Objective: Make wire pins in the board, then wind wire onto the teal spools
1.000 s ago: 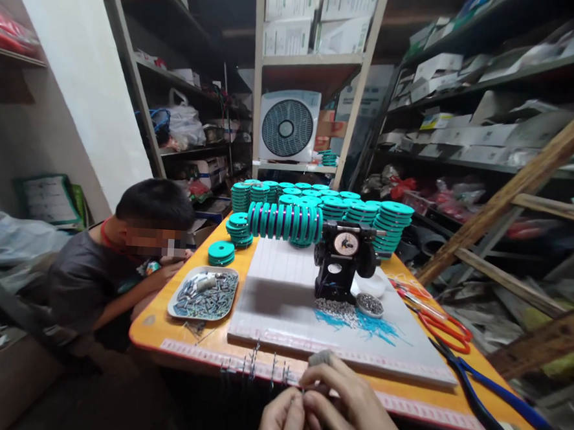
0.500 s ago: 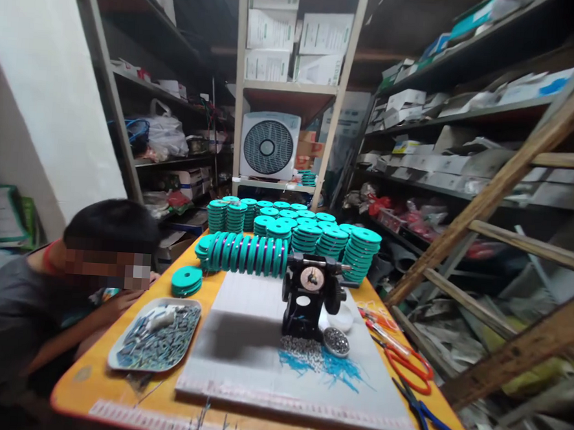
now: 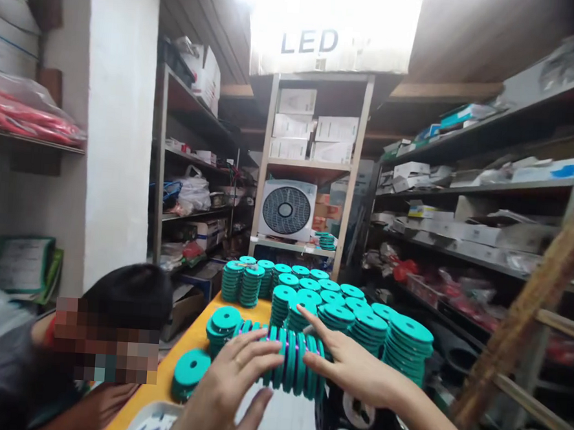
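Note:
A row of teal spools [image 3: 291,364] sits side by side on the shaft of a black winding machine [image 3: 352,414], with purple showing between the discs. My left hand [image 3: 233,380] is at the left part of the row, its fingers stretched over the spools and its thumb apart below. My right hand [image 3: 350,361] is at the row's right end beside the machine. Its index finger points up and away, while the thumb lies against or just in front of the spools. Whether either hand presses on them I cannot tell. Hands and forearm hide parts of the row and machine.
Stacks of teal spools [image 3: 338,315] stand behind the row, with a short stack [image 3: 192,371] at the left. A white tray [image 3: 151,414] shows at the table's near left. Another person [image 3: 120,308] leans at the left. A wooden ladder [image 3: 528,320] stands right, and a box fan [image 3: 287,210] behind.
Both my hands have come into view and reached the spool row. The view has tilted up, so the pliers, the scissors and the board's front edge are out of frame.

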Motion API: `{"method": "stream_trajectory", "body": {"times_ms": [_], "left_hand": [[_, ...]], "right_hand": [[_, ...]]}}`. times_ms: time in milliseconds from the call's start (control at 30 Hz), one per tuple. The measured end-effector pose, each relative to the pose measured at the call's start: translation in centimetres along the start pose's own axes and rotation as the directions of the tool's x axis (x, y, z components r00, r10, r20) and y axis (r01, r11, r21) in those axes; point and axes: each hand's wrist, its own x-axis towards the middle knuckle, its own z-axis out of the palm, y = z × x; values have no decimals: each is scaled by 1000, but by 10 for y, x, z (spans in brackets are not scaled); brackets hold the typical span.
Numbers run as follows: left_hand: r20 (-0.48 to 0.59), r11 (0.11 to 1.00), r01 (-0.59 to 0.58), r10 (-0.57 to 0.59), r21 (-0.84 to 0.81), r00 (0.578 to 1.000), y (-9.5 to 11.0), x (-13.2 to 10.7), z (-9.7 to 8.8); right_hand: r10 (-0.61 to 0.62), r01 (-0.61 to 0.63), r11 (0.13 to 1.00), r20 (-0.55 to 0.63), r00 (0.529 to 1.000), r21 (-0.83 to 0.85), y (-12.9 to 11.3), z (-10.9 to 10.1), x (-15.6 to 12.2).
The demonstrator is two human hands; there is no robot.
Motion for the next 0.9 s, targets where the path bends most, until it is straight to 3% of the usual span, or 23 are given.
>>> {"method": "stream_trajectory", "body": {"times_ms": [100, 200, 367, 467, 633, 700, 800, 900], "left_hand": [[108, 974, -15, -10, 226, 994, -14, 32, 13], [127, 961, 12, -48, 275, 991, -14, 40, 18], [199, 935, 93, -169, 342, 965, -6, 47, 13], [299, 927, 145, -255, 345, 919, -12, 68, 7], [595, 954, 168, -286, 247, 751, -42, 115, 3], [617, 952, 188, -299, 240, 728, -50, 126, 1], [529, 933, 210, -340, 291, 778, -48, 123, -8], [404, 921, 193, -328, 340, 854, -31, 100, -19]], "right_hand": [[-24, 25, 999, 36, 999, -26, 4, 0, 0], [-9, 11, 999, 51, 999, -46, 8, -2, -1], [-33, 29, 998, -94, 995, -47, 0, -7, -3], [-45, 30, 996, -180, 983, -86, -13, -1, -8], [-48, -15, 963, -224, 973, -271, -33, 28, -4], [-41, -33, 952, -236, 971, -304, -36, 35, 4], [-15, -63, 938, -222, 975, -341, -33, 35, 16], [5, -46, 939, -120, 993, -340, -24, 25, 30]]}}
